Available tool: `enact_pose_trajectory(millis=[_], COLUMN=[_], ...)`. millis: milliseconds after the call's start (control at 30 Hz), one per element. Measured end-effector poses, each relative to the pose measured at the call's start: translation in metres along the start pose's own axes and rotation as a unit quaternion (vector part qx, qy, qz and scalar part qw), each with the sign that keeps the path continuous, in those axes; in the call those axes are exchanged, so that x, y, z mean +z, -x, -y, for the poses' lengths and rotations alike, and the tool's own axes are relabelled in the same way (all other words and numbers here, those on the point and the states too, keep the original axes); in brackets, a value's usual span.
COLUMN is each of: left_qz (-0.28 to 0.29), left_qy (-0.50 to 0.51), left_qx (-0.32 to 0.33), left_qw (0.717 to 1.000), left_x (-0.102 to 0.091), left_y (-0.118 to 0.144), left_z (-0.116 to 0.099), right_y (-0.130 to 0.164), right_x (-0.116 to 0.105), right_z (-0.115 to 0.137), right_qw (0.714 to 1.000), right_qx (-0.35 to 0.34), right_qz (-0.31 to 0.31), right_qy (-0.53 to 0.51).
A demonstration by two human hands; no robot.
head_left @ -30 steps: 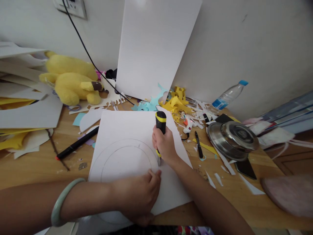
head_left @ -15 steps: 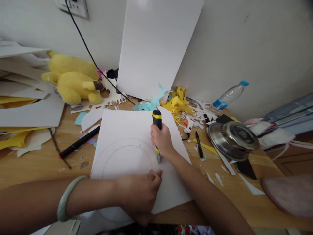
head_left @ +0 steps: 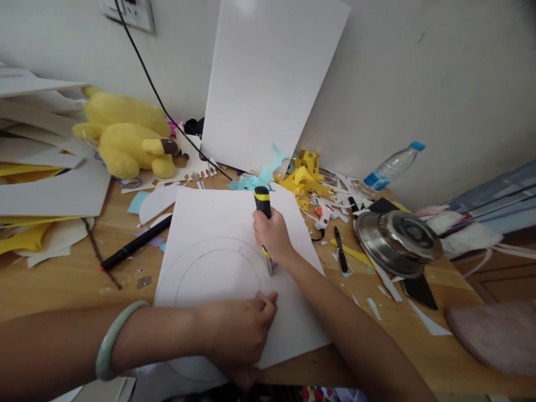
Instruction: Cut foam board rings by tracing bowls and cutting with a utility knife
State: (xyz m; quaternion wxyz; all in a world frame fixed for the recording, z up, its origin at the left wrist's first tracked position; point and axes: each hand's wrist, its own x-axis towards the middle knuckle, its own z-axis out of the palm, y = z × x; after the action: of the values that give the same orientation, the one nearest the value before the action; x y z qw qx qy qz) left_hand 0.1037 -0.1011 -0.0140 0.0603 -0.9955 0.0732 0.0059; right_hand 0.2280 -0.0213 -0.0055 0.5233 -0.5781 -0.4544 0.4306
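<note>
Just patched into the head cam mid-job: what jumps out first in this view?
At centre, the right hand grips a black-and-yellow utility knife, its blade on the outer pencilled circle of a white sheet, while the left hand presses the sheet's near edge. A yellow plush toy lies far left; a steel pot lid lies right.

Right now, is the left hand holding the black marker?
No, the left hand presses flat on the white sheet; the black marker lies apart on the table.
</note>
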Motion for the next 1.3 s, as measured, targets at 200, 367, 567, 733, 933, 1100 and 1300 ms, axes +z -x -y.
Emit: enact_pose_trajectory(millis=[200, 367, 567, 733, 933, 1100, 1300], left_qz=[-0.013, -0.025, -0.021, -0.011, -0.026, -0.04, -0.044], left_qy=[0.006, 0.02, 0.013, 0.013, 0.009, 0.023, 0.03], left_qx=[-0.001, 0.005, 0.008, 0.013, 0.012, 0.004, 0.007], left_qw=[1.0, 0.999, 1.0, 1.0, 1.0, 0.999, 0.999], left_x=[0.0, 0.002, 0.003, 0.001, -0.001, 0.002, 0.003], left_y=[0.001, 0.001, 0.0, 0.0, 0.0, 0.001, 0.001], left_z=[0.0, 0.001, 0.001, 0.001, 0.003, 0.003, 0.003], right_y=[-0.002, -0.005, -0.007, -0.008, -0.01, -0.012, -0.015], right_x=[0.004, 0.006, 0.008, 0.011, 0.013, 0.015, 0.017], right_z=[0.003, 0.003, 0.006, 0.008, 0.008, 0.007, 0.008], right_qw=[0.999, 0.998, 0.997, 0.995, 0.993, 0.992, 0.989], right_qx=[0.026, 0.036, 0.033, 0.035, 0.035, 0.027, 0.038], right_qz=[0.021, 0.043, 0.069, 0.09, 0.111, 0.123, 0.138], right_qy=[-0.008, -0.011, -0.014, -0.017, -0.022, -0.014, -0.021])
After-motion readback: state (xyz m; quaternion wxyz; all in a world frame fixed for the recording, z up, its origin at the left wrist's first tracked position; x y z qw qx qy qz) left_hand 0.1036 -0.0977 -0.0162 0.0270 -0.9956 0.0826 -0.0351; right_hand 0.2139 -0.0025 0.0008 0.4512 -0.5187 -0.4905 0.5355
